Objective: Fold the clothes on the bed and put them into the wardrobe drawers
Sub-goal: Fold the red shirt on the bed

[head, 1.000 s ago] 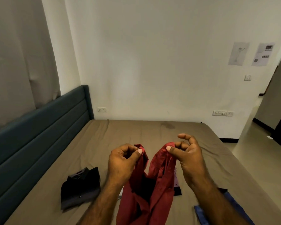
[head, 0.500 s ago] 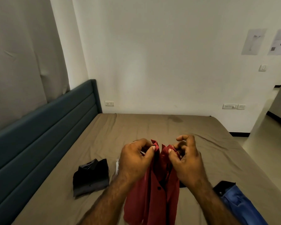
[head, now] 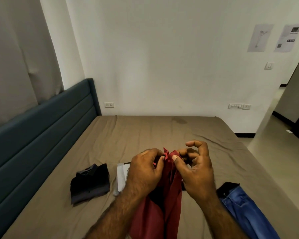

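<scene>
A: Since a second ago we see the hands come together. They were apart with the red shirt (head: 164, 200) spread between them; now the two top edges meet, nearly touching.

B: Left hand (head: 145, 171)?

A: Curled closed, thumb and forefinger pinched on the shirt's top edge. Right hand (head: 195, 171) pinches the other edge with thumb and a finger; its remaining fingers are lifted and loosely bent, not on the cloth.

B: Where's the shirt?

A: Hanging from both pinches above the bed (head: 145, 131), lower part cut off by the bottom of the frame. We can't tell whether it touches the mattress.

B: Other clothes?

A: Folded dark shirt (head: 90, 183) lies left, near the blue headboard (head: 41, 125). Blue jeans (head: 245, 209) lie right, running out of frame, with a black piece (head: 227, 187) at their top end, kind unclear. A white garment (head: 122, 176) sits just behind the left hand, mostly hidden by it; we can't make out what it is.
</scene>
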Demonstrator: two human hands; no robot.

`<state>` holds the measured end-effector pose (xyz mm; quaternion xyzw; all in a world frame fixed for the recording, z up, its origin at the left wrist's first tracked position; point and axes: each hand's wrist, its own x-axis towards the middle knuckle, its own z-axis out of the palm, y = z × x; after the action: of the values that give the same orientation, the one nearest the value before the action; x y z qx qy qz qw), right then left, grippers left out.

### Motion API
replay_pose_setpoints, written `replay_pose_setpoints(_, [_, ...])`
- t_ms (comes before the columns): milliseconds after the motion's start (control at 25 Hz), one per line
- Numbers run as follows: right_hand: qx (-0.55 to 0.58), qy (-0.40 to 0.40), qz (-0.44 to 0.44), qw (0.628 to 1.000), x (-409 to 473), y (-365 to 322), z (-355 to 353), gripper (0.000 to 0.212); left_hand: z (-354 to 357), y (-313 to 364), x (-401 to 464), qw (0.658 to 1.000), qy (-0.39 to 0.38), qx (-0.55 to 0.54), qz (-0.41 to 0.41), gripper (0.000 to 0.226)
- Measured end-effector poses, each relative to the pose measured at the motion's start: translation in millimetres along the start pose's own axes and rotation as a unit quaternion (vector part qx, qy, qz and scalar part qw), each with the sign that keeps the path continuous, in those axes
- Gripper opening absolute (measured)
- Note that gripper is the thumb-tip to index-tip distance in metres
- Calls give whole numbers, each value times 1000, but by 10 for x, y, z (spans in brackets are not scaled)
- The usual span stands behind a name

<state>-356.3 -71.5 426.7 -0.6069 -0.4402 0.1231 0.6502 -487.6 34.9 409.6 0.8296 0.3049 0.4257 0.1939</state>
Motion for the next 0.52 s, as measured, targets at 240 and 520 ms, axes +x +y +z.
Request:
replay_pose_setpoints(240, [-190, -19, -39, 981, -65, 48, 47, 52, 37, 65, -223, 1000, -4, -13, -7, 17])
replay_pose_setpoints(520, [-159, -39, -95, 982, -192, -94, 87, 56, -99, 96, -290, 999, 36, 29, -16, 16])
